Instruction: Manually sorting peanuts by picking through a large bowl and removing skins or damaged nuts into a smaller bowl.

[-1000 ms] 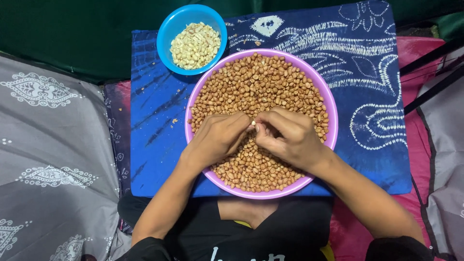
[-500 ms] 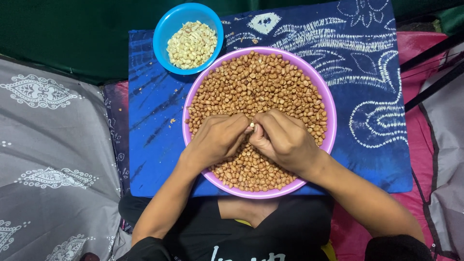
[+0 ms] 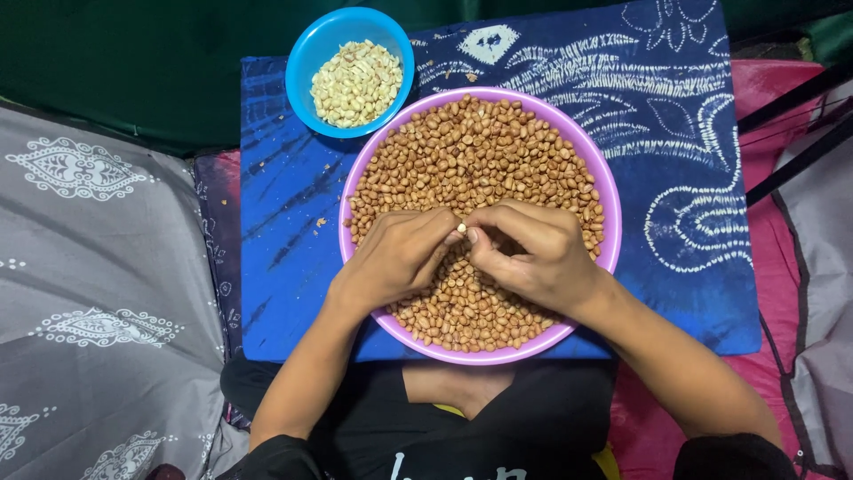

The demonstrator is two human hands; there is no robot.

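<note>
Your left hand (image 3: 395, 260) and right hand (image 3: 533, 253) meet at the middle of the frame, both resting on the heap of brown peanuts (image 3: 471, 160) in the pink bowl (image 3: 608, 200); the fingertips of both are pinched together on one pale nut (image 3: 461, 228), held between the two thumbs and forefingers just above the heap; the other fingers of each hand are curled in, knuckles up, so both hands are clenched around that single nut rather than released; the bowl sits at the centre of a blue patterned cloth (image 3: 675, 142) and is nearly full, the nuts still in their reddish-brown skins; just beside its upper left rim, touching or nearly so, stands a blue bowl (image 3: 306, 67) in the upper left of the frame, holding pale skinned peanuts (image 3: 355, 83); a few crumbs of skin lie on the cloth to the left of the pink bowl; a grey patterned fabric (image 3: 98, 267) fills the left of the frame, and pink fabric (image 3: 782, 267) shows at the right edge beyond the cloth; your forearms come up from the bottom of the frame, one on each side of your dark clothing (image 3: 462, 436).
</note>
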